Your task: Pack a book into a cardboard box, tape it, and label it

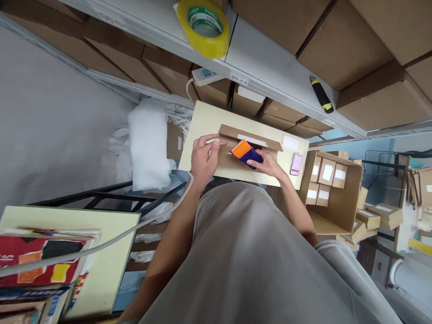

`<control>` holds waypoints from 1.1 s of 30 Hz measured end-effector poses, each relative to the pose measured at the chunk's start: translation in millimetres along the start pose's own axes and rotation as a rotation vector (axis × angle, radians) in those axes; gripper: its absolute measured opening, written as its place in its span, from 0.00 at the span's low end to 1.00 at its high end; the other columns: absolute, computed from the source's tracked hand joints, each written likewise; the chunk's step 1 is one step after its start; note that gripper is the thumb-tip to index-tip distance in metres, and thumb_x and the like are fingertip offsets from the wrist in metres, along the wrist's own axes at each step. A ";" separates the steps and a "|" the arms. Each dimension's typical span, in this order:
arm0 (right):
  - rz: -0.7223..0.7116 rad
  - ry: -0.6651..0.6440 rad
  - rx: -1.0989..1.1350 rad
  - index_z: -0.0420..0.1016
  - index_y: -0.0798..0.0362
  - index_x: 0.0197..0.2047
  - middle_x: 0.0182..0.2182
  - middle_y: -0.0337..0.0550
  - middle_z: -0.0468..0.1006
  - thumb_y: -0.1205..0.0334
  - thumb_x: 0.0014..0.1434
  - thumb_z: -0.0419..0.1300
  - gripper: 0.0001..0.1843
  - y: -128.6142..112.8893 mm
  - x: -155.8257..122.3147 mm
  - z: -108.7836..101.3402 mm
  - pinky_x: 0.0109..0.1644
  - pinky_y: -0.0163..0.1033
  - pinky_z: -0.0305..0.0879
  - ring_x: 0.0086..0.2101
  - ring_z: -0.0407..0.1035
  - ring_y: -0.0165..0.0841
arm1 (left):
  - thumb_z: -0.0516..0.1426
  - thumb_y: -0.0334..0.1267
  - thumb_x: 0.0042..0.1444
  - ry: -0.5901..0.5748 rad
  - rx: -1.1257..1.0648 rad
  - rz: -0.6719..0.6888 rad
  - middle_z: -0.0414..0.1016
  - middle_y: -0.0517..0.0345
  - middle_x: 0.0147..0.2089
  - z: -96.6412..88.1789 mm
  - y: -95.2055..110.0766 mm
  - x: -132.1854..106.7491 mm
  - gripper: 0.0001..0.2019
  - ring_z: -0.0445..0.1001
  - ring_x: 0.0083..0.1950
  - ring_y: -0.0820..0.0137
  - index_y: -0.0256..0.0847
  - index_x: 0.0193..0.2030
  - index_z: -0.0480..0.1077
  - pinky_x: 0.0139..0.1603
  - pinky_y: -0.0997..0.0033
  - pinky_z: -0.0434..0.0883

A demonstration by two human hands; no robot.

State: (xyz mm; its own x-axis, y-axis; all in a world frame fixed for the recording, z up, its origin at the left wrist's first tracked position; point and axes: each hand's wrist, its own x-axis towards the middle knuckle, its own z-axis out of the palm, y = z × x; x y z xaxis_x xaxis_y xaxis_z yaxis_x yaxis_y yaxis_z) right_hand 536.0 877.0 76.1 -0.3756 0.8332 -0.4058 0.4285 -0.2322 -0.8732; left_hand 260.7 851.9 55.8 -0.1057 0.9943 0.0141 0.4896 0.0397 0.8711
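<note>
in the head view, the right hand [267,163] has an orange-and-dark-blue packet [245,152] pinched at its dark end, thumb on top; the packet is tilted over the open cardboard box [227,160] on the tabletop [202,120]. the left hand [205,157] is loosely open, with nothing visible in it, its fingertips at the box's left end; whether they touch the cardboard i cannot tell. to handle this well, i'd steady that end with the left hand, keep the raised flap [230,131] back, and square the packet to the box before lowering it. best keep the pale cord [168,210] by the left wrist clear too.
</note>
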 end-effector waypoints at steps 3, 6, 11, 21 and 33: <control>0.014 0.018 -0.040 0.82 0.48 0.44 0.38 0.43 0.82 0.21 0.58 0.73 0.37 -4.7 -4.4 1.3 0.43 0.45 0.75 0.38 0.75 0.42 | 0.44 0.54 0.86 -0.018 -0.063 0.048 0.80 0.49 0.72 -6.6 10.6 4.8 0.28 0.76 0.77 0.54 0.47 0.73 0.79 0.81 0.49 0.71; 0.034 0.018 -0.050 0.83 0.49 0.44 0.37 0.43 0.82 0.22 0.59 0.74 0.36 -18.1 -15.5 -0.8 0.42 0.45 0.75 0.37 0.75 0.41 | 0.45 0.50 0.85 -0.099 -0.045 0.121 0.78 0.49 0.75 0.9 6.3 17.6 0.27 0.73 0.79 0.53 0.47 0.77 0.75 0.82 0.47 0.69; 0.008 0.019 -0.062 0.86 0.49 0.47 0.39 0.45 0.84 0.23 0.60 0.75 0.35 -43.8 -28.6 -17.5 0.44 0.47 0.77 0.39 0.76 0.43 | 0.51 0.42 0.79 -0.315 0.088 0.113 0.85 0.44 0.67 25.0 -22.0 25.0 0.24 0.80 0.69 0.48 0.42 0.71 0.80 0.75 0.45 0.73; 0.016 0.047 -0.037 0.83 0.51 0.43 0.36 0.42 0.82 0.18 0.56 0.74 0.40 -37.9 -6.8 -37.1 0.41 0.44 0.75 0.36 0.74 0.39 | 0.55 0.32 0.73 -0.202 0.202 0.227 0.71 0.44 0.82 30.9 -16.7 15.1 0.27 0.69 0.75 0.44 0.44 0.76 0.76 0.77 0.39 0.68; 0.092 -0.249 -0.098 0.81 0.54 0.44 0.36 0.41 0.80 0.23 0.58 0.75 0.38 -23.5 17.6 -46.6 0.40 0.40 0.70 0.36 0.72 0.36 | 0.55 0.40 0.75 -0.195 0.062 0.092 0.86 0.44 0.63 49.4 -42.3 12.9 0.17 0.79 0.63 0.49 0.44 0.54 0.87 0.70 0.44 0.76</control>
State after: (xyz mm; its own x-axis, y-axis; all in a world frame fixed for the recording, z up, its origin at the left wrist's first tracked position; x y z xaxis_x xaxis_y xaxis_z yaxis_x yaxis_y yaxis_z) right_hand 557.6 920.6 102.1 -0.5166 0.6588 -0.5469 0.5433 -0.2414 -0.8041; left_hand 281.4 868.0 -5.1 0.1079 0.9941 -0.0080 0.5419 -0.0520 0.8388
